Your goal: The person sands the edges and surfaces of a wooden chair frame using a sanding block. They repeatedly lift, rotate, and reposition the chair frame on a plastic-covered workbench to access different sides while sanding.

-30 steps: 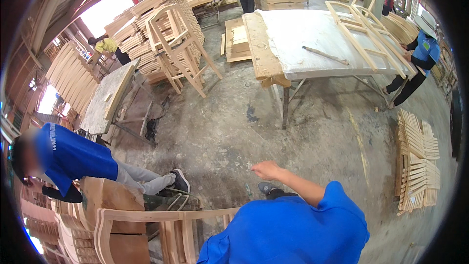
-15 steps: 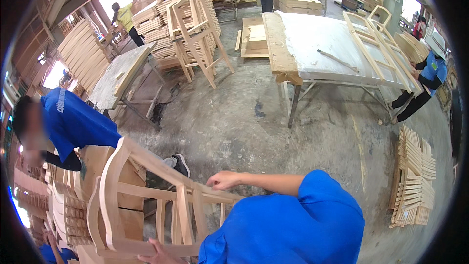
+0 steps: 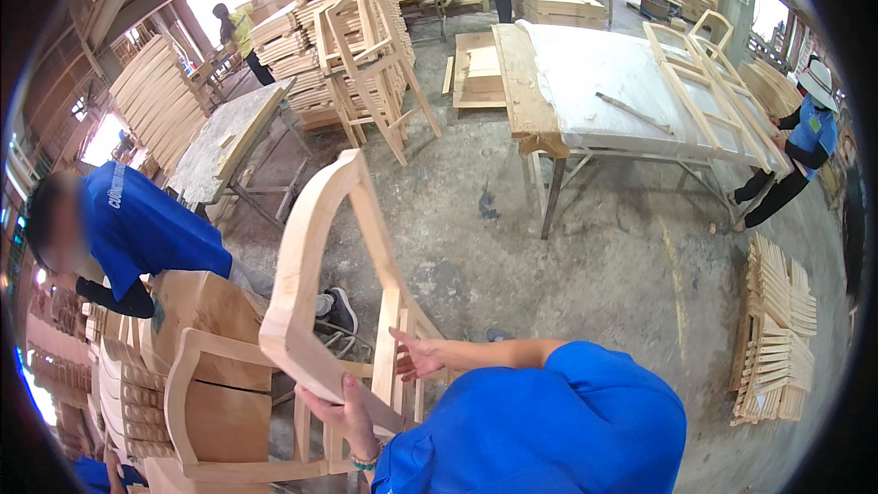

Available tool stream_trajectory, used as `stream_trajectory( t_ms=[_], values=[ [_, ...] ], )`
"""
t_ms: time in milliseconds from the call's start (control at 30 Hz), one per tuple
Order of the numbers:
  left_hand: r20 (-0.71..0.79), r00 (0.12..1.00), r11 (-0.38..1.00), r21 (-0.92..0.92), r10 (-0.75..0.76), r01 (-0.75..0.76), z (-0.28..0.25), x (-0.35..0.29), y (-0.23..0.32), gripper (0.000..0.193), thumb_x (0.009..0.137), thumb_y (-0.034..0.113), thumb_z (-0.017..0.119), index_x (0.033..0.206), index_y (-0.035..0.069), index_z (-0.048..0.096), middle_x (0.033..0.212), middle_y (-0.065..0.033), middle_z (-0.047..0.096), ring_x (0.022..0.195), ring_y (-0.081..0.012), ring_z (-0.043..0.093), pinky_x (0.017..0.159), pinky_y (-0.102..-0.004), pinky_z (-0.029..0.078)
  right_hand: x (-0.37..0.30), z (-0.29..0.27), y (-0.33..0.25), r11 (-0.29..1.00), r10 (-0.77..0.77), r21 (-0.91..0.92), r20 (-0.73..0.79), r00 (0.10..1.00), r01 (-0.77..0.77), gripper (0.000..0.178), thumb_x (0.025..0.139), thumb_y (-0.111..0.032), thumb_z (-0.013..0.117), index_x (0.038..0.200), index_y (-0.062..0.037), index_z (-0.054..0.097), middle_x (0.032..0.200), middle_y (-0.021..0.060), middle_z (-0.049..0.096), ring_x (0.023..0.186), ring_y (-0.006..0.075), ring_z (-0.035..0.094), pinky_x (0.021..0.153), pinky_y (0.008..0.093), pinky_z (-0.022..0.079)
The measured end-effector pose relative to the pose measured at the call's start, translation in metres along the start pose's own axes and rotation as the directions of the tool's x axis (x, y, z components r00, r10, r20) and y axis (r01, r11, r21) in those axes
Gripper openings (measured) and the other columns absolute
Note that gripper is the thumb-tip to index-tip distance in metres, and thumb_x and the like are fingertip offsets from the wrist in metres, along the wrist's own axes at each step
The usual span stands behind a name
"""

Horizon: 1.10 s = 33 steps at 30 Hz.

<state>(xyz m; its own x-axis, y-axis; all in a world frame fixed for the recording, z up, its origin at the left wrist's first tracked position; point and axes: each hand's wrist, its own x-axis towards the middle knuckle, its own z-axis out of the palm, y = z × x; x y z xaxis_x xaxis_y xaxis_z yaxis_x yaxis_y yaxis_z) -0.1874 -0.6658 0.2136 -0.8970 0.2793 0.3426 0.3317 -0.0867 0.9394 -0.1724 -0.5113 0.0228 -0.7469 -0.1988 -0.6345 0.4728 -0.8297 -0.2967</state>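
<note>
A pale wooden chair frame point(image 3: 306, 261) with a curved top rises tilted in front of me, on the left of my body. My left hand point(image 3: 347, 413) is wrapped round its near lower edge, a beaded bracelet at the wrist. Beside the frame's slats is my right hand point(image 3: 419, 355), fingers spread; whether it touches the wood I cannot tell. A second wooden chair frame point(image 3: 180, 393) of similar curved shape stands just behind and left of the first. My body hides the lower ends of both frames.
At the left a co-worker in a blue shirt point(image 3: 151, 224) bends beside a large wooden board point(image 3: 206, 311). Stacked curved wood parts point(image 3: 128, 393) stand nearby. Ahead are a white-covered table point(image 3: 594, 64) and a standing chair frame point(image 3: 370, 64). A slatted wood stack point(image 3: 777, 334) lies right.
The held chair frame has lifted and swung up and right, apart from the second one. My left hand moved up and right with it. My right hand's fingers have spread.
</note>
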Motion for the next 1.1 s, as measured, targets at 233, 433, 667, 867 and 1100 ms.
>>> stream_trajectory(
  t_ms=[233, 433, 667, 867, 1100],
  values=[
    [0.437, 0.892, 0.941, -0.241, -0.113, 0.237, 0.018, 0.001, -0.002, 0.074, 0.076, 0.028, 0.075, 0.132, 0.000, 0.035, 0.121, -0.0103, 0.047, 0.111, -0.0189, 0.048, 0.096, -0.0312, 0.037, -0.008, -0.019, -0.026, 0.885, -0.377, 0.342, 0.131, 0.917, 0.315, 0.045, 0.084, -0.044, 0.065, 0.116, -0.0129, 0.058, 0.112, 0.0082, 0.064, 0.102, 0.0225, 0.061, 0.095, 0.0415, 0.046],
    [0.533, 0.817, 0.968, 0.221, -0.223, 0.120, -0.007, -0.028, -0.074, 0.094, 0.069, 0.019, 0.079, 0.144, 0.000, 0.024, 0.146, -0.0179, 0.029, 0.136, -0.0253, 0.027, 0.111, -0.0358, 0.020, -0.012, -0.053, -0.046, 0.712, -0.458, 0.581, -0.040, 0.888, 0.393, 0.026, 0.087, -0.025, 0.063, 0.108, -0.0116, 0.056, 0.102, 0.0129, 0.063, 0.096, 0.0298, 0.061, 0.088, 0.0502, 0.049],
    [0.563, 0.688, 0.888, 0.319, -0.458, 0.330, 0.016, -0.109, -0.147, 0.065, 0.070, 0.014, 0.073, 0.126, 0.000, 0.047, 0.127, -0.0111, 0.049, 0.119, -0.0255, 0.044, 0.103, -0.0364, 0.030, -0.031, -0.115, -0.067, 0.485, -0.531, 0.635, -0.332, 0.780, 0.601, 0.025, 0.088, -0.034, 0.059, 0.100, -0.0122, 0.057, 0.087, 0.0105, 0.061, 0.080, 0.0297, 0.060, 0.078, 0.0478, 0.051],
    [0.558, 0.634, 0.815, 0.539, -0.535, 0.213, 0.048, -0.126, -0.170, 0.057, 0.070, 0.018, 0.075, 0.119, 0.000, 0.051, 0.114, -0.0097, 0.054, 0.108, -0.0242, 0.049, 0.094, -0.0374, 0.035, -0.118, -0.107, -0.082, 0.465, -0.559, 0.569, -0.405, 0.723, 0.678, 0.039, 0.092, -0.036, 0.053, 0.121, -0.0097, 0.054, 0.118, 0.0112, 0.060, 0.105, 0.0293, 0.059, 0.093, 0.0485, 0.046],
    [0.625, 0.643, 0.829, 0.558, -0.443, 0.029, 0.124, -0.135, -0.188, 0.048, 0.071, 0.022, 0.077, 0.109, 0.000, 0.056, 0.100, -0.0080, 0.060, 0.095, -0.0227, 0.054, 0.083, -0.0385, 0.041, -0.291, -0.067, -0.161, 0.364, -0.674, 0.550, -0.401, 0.620, 0.751, 0.030, 0.093, -0.030, 0.054, 0.102, -0.0017, 0.052, 0.091, 0.0143, 0.058, 0.093, 0.0316, 0.059, 0.088, 0.0478, 0.049]
  ],
)
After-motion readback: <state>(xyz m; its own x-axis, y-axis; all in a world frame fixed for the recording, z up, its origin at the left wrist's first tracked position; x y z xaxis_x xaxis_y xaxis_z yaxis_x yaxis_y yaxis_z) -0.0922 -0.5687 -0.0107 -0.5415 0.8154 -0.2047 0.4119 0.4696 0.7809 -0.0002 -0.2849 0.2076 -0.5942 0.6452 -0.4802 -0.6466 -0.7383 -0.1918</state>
